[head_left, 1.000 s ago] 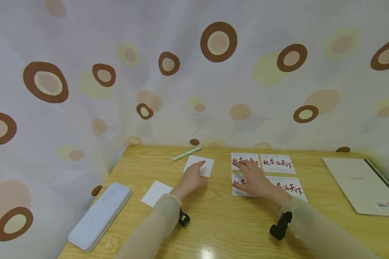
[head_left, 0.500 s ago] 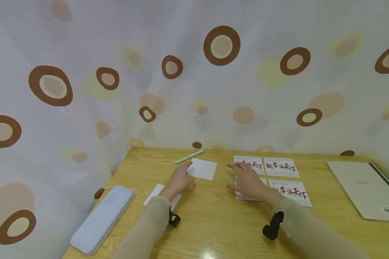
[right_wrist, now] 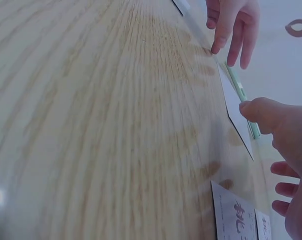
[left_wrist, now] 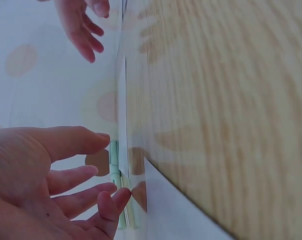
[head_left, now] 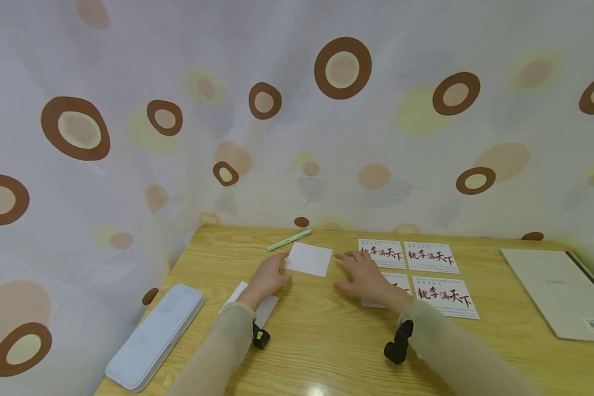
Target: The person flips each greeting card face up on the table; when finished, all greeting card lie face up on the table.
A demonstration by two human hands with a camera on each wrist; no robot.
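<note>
My left hand (head_left: 269,279) is open at the left edge of a blank white card (head_left: 309,259), fingers spread and holding nothing. On the card's other side, my right hand (head_left: 366,279) hovers with thumb and fingers apart, also holding nothing. The right forearm and hand partly cover a group of several white cards with red brush-style characters; the far right printed card (head_left: 431,257) shows whole. Under the left wrist lies a second blank card (head_left: 267,313), partly hidden. In the left wrist view, the left fingers (left_wrist: 80,202) appear beside the pen (left_wrist: 114,162).
The light green pen (head_left: 289,240) lies just behind the blank card. At the left table edge sits a pale blue-white case (head_left: 155,336). A flat beige folder-like item (head_left: 554,291) with a barcode sticker lies at the right. Patterned cloth (head_left: 297,137) hangs behind the wooden table (head_left: 322,335).
My left hand has shifted left, off the blank card to its left edge. The right hand has moved left from over the printed cards toward the blank card. The cards stay in place.
</note>
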